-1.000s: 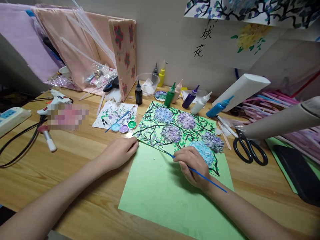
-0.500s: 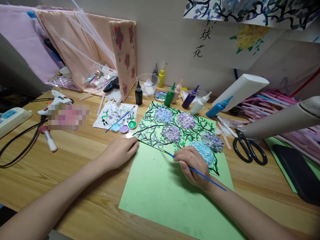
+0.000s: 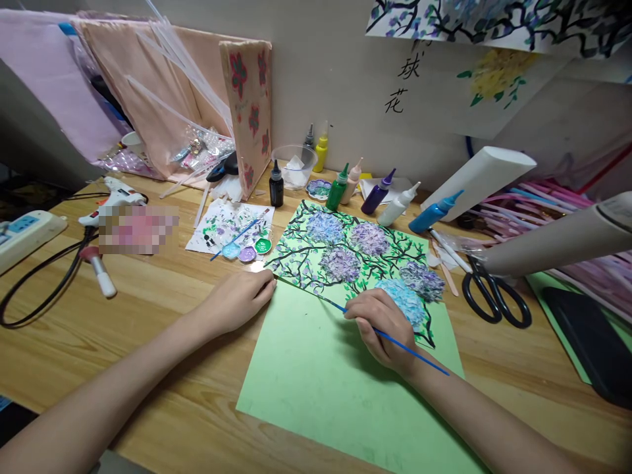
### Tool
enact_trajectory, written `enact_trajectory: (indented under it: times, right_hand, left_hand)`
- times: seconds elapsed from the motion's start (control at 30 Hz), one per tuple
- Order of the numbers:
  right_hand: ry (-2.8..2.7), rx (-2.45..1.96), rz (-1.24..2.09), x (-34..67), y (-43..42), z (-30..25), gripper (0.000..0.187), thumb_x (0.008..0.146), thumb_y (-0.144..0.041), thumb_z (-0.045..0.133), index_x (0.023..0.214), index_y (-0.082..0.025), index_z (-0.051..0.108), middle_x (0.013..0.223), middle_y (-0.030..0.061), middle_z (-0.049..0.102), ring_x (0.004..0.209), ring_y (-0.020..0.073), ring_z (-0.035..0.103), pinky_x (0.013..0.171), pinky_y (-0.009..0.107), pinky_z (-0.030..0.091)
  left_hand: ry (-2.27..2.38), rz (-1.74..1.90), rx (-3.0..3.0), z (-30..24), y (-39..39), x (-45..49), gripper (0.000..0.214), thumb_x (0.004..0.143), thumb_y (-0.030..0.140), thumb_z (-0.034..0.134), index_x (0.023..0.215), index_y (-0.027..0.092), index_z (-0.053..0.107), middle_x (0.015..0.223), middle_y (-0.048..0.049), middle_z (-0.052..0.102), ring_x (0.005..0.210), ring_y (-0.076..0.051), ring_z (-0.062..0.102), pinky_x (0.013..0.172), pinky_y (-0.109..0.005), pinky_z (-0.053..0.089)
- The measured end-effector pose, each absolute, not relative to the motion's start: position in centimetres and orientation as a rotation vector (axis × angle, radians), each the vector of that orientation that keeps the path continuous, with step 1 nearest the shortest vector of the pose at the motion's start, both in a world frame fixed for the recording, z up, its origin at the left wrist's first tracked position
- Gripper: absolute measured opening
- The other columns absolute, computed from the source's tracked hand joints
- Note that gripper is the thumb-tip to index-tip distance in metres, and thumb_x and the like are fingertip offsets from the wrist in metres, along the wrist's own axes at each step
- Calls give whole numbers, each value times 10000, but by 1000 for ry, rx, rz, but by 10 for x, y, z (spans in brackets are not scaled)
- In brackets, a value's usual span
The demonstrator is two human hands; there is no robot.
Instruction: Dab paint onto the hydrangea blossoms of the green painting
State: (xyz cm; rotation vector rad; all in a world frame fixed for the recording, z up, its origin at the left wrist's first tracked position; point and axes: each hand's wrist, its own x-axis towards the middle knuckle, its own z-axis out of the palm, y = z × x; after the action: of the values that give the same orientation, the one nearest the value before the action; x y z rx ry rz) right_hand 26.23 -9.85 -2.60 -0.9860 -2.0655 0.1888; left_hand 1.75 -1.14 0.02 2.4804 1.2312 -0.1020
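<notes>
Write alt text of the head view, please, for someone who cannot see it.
A right hand holds a thin blue paintbrush at the near edge of a purple and blue flower painting on light green paper; the left hand rests by the paper's left edge. Small coloured plastic bottles sit behind.

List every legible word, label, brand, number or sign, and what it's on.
"球": handwritten on the wall, left of the yellow flower
"花": same, below 球
Character above: partly hidden by the hanging painting, unreadable
Marks on pink box, green paint dish: too small to read
</notes>
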Motion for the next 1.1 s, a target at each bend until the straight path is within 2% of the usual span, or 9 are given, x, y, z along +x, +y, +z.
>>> enact_trajectory:
  times: [0.83,0.97,1.1]
  right_hand:
    - [-2038,-1015,170,264,-102,-28,163,883,-158,341,881,-195,500,741,55,585,733,177,521,659,327,415]
    - [-1953,-1038,120,256,-102,-14,183,899,-174,322,925,-205,500,806,63,594,775,187,536,678,342,410]
    - [-1936,-1141,280,228,-81,14,154,894,-177,375,976,-219,498,895,61,598,871,194,532,746,346,407]
  left_hand:
    - [1240,-94,2487,3,-12,18,313,918,343,251,750,200,472,739,-29,604,671,-174,551,571,-260,314]
    - [1218,-71,2495,3,-14,16,321,923,338,247,765,193,486,765,-42,621,694,-175,568,590,-262,336]
    - [1216,-44,2506,-2,-15,16,330,923,339,242,790,187,503,786,-55,633,715,-186,584,592,-269,354]
